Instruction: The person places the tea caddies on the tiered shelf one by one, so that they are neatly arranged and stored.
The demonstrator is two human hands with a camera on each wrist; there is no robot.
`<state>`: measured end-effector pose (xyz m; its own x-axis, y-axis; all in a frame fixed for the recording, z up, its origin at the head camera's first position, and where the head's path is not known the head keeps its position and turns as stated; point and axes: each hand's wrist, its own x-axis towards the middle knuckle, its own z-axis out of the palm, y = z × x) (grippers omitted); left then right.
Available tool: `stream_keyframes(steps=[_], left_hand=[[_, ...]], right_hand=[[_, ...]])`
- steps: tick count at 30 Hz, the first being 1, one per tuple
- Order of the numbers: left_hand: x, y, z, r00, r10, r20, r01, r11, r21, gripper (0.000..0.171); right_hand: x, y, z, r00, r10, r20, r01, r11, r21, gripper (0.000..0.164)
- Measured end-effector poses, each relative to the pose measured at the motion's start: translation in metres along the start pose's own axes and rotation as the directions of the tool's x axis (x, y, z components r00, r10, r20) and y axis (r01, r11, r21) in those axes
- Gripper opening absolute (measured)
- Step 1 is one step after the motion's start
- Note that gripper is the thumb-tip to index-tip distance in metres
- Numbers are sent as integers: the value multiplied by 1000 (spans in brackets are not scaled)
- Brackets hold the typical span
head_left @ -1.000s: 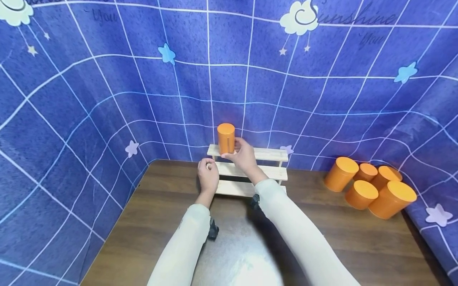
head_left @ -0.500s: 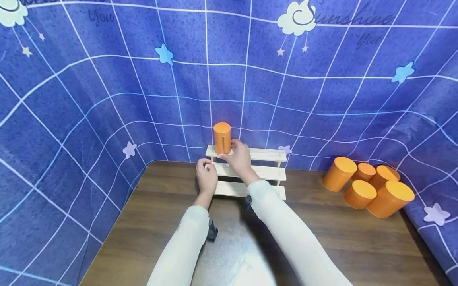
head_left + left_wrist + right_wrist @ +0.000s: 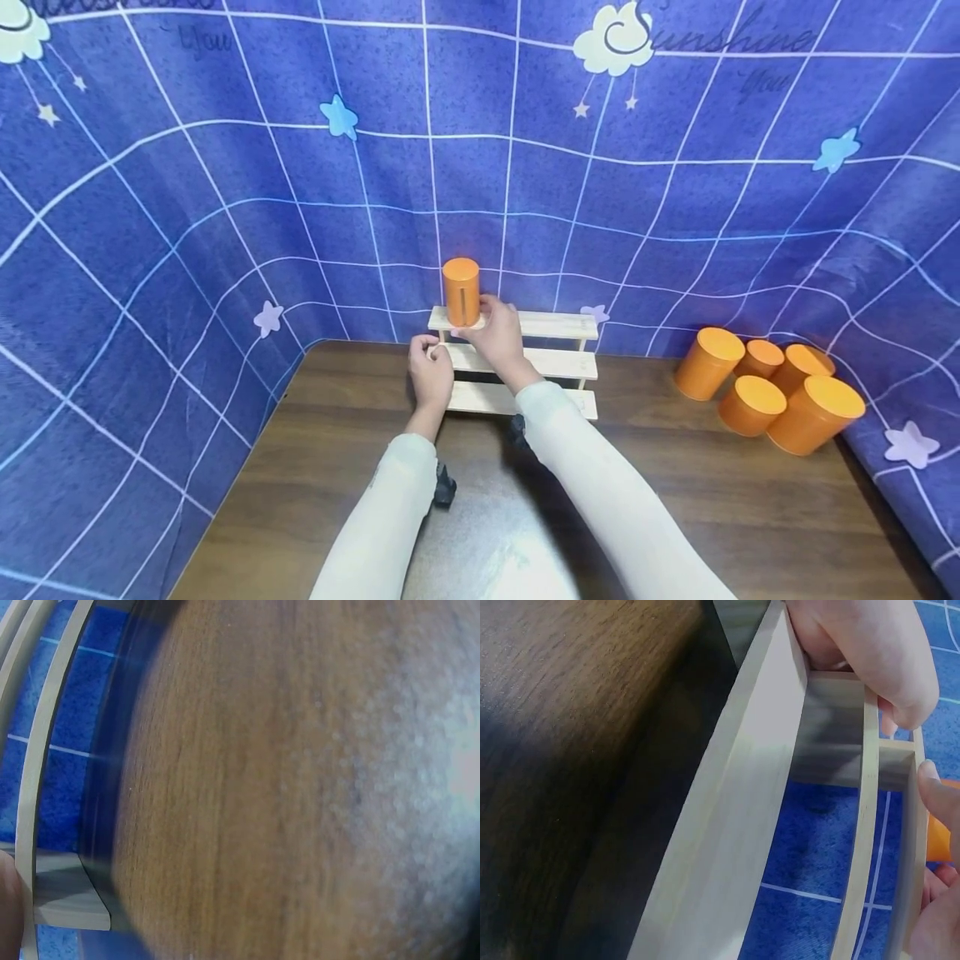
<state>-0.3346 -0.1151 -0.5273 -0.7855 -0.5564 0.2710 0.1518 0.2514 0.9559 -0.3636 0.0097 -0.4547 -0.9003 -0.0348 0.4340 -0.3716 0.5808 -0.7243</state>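
An orange cylindrical canister [image 3: 461, 292] with a dark vertical slot stands upright at the left end of the top tier of a pale wooden three-tier shelf [image 3: 558, 364]. My right hand [image 3: 497, 337] holds it low on its right side, thumb in front. In the right wrist view, a bit of the orange canister [image 3: 938, 840] shows behind the thumb. My left hand [image 3: 432, 375] grips the left end of the shelf near the middle tier, fingers curled round its side. A finger [image 3: 9, 907] shows at the lower left edge of the left wrist view.
Several orange canisters [image 3: 752, 405] of differing sizes stand grouped at the right of the brown wooden table [image 3: 337, 417]. A blue gridded cloth [image 3: 405, 167] hangs close behind the shelf and along both sides.
My right hand has moved the canister slightly left and down, onto the left end of the top tier. My left hand stays at the shelf's end. The head view has shifted a little.
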Motion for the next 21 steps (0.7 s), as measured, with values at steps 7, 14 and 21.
stream_keyframes(steps=[7,14,21], left_hand=[[0,1,-4,1000,8,16,-8,1000,-22,24],[2,0,-3,1000,28,12,-28,999,-19,23],[0,0,-3,1000,15,26,-15,1000,-21,21]], right_hand=[[0,3,-3,998,-30,58,30,1000,8,73],[2,3,-19,984,-4,179,-11,997,80,76],[-6,2,-33,973,-9,232,-16,994,104,72]])
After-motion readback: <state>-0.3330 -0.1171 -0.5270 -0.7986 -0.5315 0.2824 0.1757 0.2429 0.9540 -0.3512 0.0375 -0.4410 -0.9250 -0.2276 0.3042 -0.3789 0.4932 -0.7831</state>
